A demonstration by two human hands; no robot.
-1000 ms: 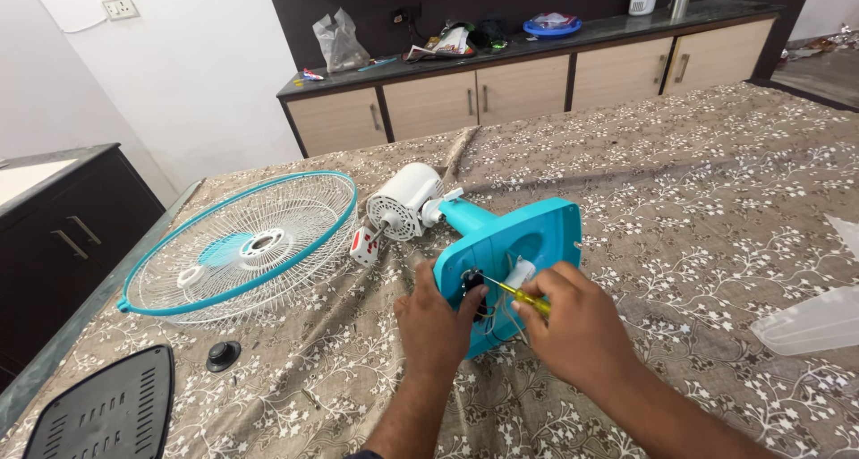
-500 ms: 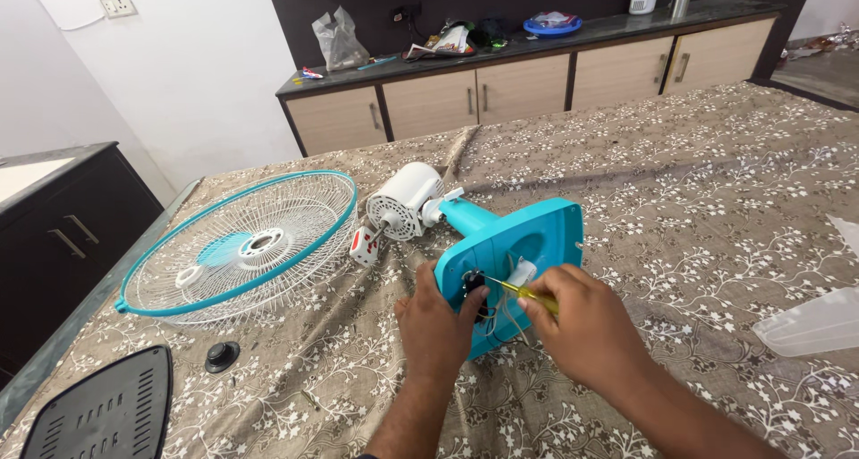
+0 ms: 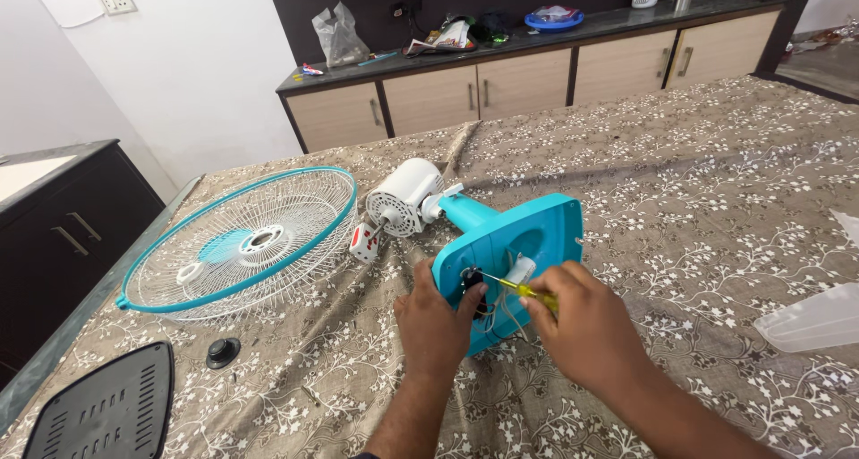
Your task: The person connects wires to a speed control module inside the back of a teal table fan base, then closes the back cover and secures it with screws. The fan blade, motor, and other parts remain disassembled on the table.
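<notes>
A teal fan base (image 3: 528,244) lies on its side on the patterned cloth, its underside facing me, joined by a teal neck to the white motor housing (image 3: 404,196). My left hand (image 3: 435,320) rests against the base's lower left edge, steadying it. My right hand (image 3: 586,325) grips a yellow-handled screwdriver (image 3: 523,289) whose tip meets a dark fitting (image 3: 470,278) on the underside. White wires (image 3: 514,311) hang inside the base, next to a white part (image 3: 522,268).
A teal-rimmed wire fan guard (image 3: 242,240) lies at left. A black knob (image 3: 223,352) and a black perforated plate (image 3: 103,410) sit at lower left. A translucent fan blade (image 3: 810,320) lies at right. Cabinets (image 3: 537,79) with clutter stand behind.
My right hand and the screwdriver have shifted only slightly at the base; the tip stays on the dark fitting. My left hand has not moved.
</notes>
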